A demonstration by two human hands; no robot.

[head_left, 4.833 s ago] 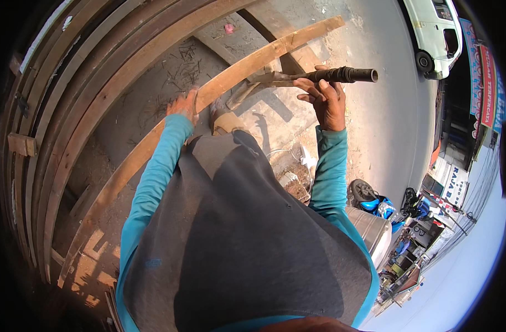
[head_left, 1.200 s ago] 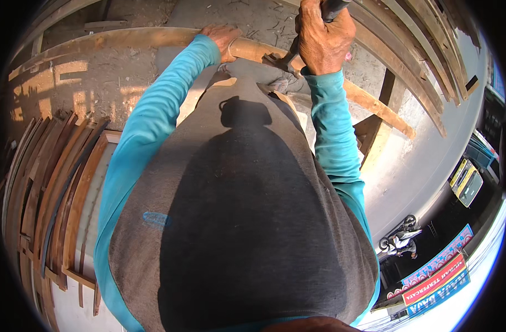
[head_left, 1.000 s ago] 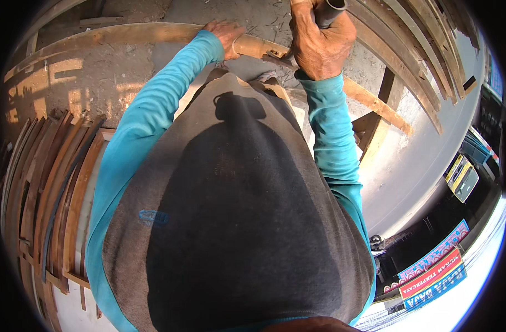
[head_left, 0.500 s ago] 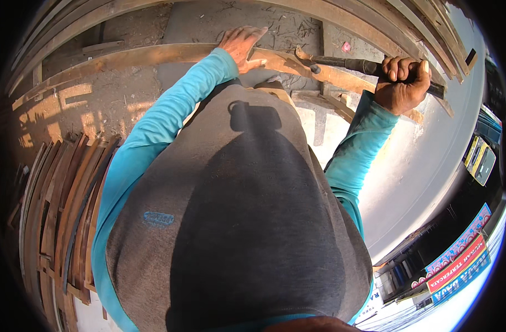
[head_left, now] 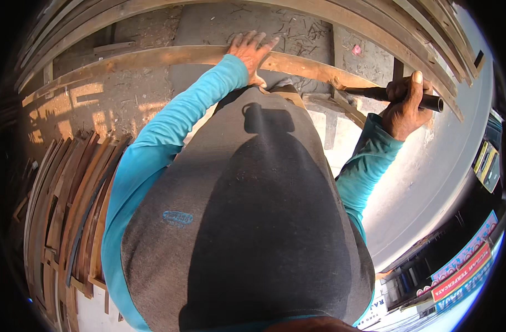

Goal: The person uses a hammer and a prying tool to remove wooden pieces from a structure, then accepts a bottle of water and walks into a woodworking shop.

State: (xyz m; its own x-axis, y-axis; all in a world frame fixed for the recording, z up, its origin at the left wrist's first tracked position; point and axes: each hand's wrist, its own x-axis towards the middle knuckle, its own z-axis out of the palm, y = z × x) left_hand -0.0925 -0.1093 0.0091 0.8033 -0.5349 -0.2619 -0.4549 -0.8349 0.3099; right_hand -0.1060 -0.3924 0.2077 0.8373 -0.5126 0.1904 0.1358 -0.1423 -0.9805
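Observation:
A long wooden plank [head_left: 170, 54] runs across in front of me, bowed by the lens. Across it rests my left hand [head_left: 252, 54], fingers stretched and spread over the far side, thumb on the near side. My right hand [head_left: 408, 105] is closed around the dark, tube-like handle of a claw hammer [head_left: 372, 93]. The hammer lies roughly level, its head against the right part of the plank near a wooden crosspiece. Part of the head is hard to make out there.
Long boards [head_left: 125, 14] stretch along the far side, more stacked at the upper right. Many upright wooden strips [head_left: 70, 210] stand at the left. Scattered nails or splinters [head_left: 302, 36] lie on the grey floor. A road with a yellow vehicle [head_left: 485, 163] is at the right.
The hammer's head has moved right and down along the plank, and my right hand has shifted slightly right and lower. My left hand stays on the plank, fingers more spread.

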